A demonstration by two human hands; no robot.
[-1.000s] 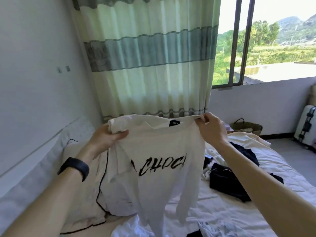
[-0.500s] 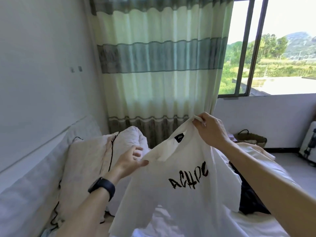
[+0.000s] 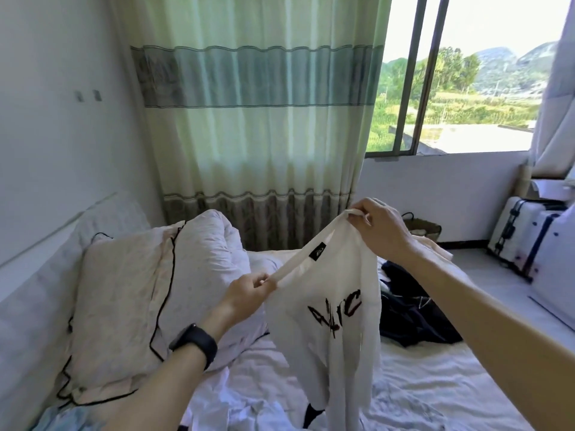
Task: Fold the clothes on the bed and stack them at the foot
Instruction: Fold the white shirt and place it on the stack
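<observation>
Left hand (image 3: 249, 290) low and right hand (image 3: 378, 228) raised, each pinching the neckline of the white T-shirt (image 3: 329, 321), which hangs slanted above the bed (image 3: 420, 384).

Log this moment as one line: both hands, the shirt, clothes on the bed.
white shirt: hangs unfolded over bed | left hand: pinches collar | right hand: pinches collar, higher | dark clothes: loose on bed
</observation>
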